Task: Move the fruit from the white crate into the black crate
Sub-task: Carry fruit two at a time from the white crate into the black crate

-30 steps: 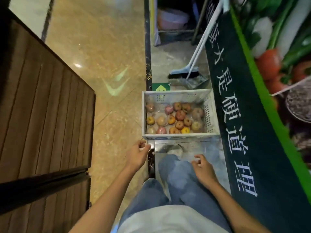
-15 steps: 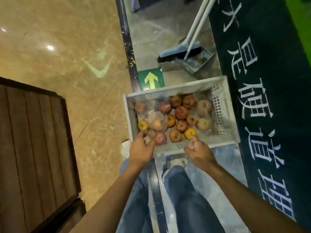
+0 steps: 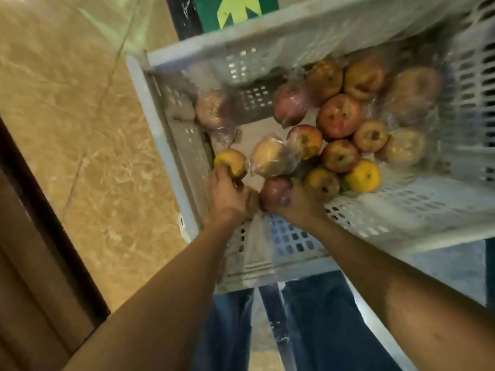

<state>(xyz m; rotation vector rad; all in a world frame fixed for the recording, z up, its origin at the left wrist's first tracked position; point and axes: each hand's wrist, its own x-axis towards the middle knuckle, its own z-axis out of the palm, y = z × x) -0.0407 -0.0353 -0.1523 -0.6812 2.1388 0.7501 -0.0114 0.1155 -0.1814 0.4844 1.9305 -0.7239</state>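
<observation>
The white crate [image 3: 267,36] fills the upper right of the head view and holds several apples, some in clear plastic wrap. My left hand [image 3: 227,196] is inside its near left corner, fingers curled over the near side of a yellow apple [image 3: 231,160]. My right hand [image 3: 300,203] is just beside it, its fingers closed around a red wrapped apple [image 3: 276,190]. A bright yellow apple [image 3: 363,175] and a large red apple [image 3: 339,116] lie further right. The black crate is out of view.
Polished beige stone floor [image 3: 80,116] lies left of the crate. A dark wooden panel [image 3: 24,263] runs along the left edge. A green sign with a yellow arrow [image 3: 235,12] sits beyond the crate. My jeans-clad legs [image 3: 316,330] are below it.
The camera has dropped closer to the crate. Both hands moved from the crate's near rim down inside it, and each has closed on an apple in the near left corner.
</observation>
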